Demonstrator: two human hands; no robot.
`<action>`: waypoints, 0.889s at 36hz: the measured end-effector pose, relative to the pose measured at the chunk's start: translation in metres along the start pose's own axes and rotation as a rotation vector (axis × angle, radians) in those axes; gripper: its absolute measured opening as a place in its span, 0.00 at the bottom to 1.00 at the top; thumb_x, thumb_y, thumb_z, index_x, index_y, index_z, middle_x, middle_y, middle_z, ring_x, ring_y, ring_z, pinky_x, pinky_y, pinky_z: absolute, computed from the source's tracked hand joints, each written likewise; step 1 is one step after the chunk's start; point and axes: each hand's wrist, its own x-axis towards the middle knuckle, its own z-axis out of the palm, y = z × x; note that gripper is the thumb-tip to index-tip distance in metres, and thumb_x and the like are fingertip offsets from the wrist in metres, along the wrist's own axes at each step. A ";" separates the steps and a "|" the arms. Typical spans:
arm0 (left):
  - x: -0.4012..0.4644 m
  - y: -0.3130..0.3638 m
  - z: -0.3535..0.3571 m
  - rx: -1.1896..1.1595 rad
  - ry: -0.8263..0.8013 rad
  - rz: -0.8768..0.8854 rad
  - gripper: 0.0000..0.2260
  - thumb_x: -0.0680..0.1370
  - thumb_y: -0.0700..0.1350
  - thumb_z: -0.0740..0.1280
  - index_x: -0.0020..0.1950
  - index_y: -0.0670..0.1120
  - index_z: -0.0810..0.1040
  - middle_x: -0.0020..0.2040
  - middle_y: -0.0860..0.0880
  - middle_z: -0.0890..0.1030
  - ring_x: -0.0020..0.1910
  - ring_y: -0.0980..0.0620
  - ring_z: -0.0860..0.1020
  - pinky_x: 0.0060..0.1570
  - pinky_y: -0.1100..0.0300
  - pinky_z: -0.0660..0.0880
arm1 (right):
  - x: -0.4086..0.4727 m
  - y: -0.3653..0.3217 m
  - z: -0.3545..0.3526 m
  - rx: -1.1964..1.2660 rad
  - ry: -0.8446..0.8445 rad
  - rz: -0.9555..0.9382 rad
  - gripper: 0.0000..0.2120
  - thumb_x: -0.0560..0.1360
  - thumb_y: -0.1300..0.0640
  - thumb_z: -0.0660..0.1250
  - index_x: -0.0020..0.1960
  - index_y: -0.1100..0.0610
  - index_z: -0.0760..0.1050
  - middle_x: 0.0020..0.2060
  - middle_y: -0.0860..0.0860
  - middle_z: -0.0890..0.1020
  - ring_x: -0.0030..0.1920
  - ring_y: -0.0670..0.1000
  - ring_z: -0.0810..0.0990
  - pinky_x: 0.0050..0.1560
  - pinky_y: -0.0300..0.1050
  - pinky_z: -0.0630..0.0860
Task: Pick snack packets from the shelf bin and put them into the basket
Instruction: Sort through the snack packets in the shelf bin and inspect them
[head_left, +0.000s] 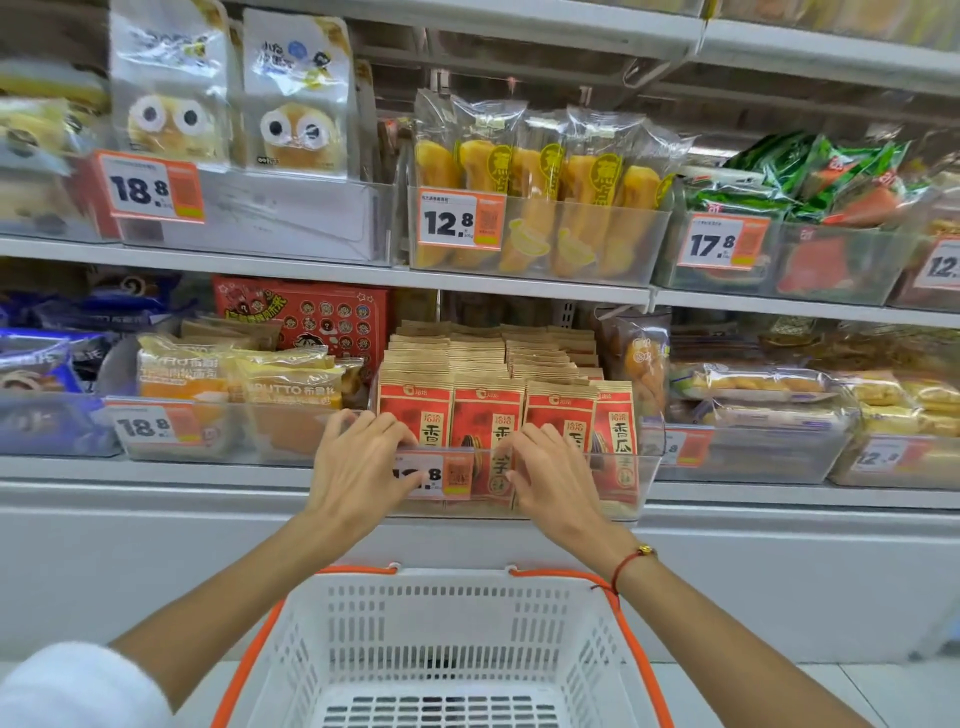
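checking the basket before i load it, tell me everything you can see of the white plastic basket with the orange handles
The white plastic basket with orange handles sits low in the head view, below both hands and in front of the shelf. Its walls are slotted white lattice, the floor a grid of dark slots. Two orange handles are folded down along its rim and sides. No packets show inside it. Its near edge is cut off by the frame. Neither hand touches it.

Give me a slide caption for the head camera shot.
Both hands at the clear bin of red snack packets, white basket below.
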 end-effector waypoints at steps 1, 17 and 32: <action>-0.001 0.001 -0.001 -0.003 0.008 0.007 0.18 0.60 0.55 0.81 0.43 0.49 0.82 0.38 0.54 0.81 0.38 0.50 0.78 0.52 0.55 0.62 | -0.001 0.001 -0.001 -0.003 -0.001 -0.004 0.12 0.74 0.61 0.70 0.55 0.52 0.75 0.50 0.45 0.77 0.50 0.49 0.71 0.52 0.44 0.67; 0.002 -0.011 -0.037 -0.264 0.152 -0.183 0.09 0.76 0.54 0.70 0.53 0.51 0.81 0.51 0.57 0.79 0.50 0.58 0.74 0.45 0.62 0.72 | 0.020 -0.023 -0.018 0.127 0.080 -0.039 0.12 0.75 0.53 0.67 0.58 0.50 0.75 0.51 0.42 0.76 0.52 0.44 0.71 0.53 0.35 0.65; 0.001 -0.009 -0.025 -0.542 0.018 -0.433 0.17 0.78 0.50 0.68 0.67 0.56 0.73 0.60 0.64 0.71 0.58 0.64 0.70 0.52 0.66 0.68 | 0.060 -0.062 0.012 0.602 0.118 0.421 0.08 0.74 0.50 0.72 0.51 0.51 0.78 0.43 0.45 0.81 0.45 0.43 0.80 0.47 0.41 0.79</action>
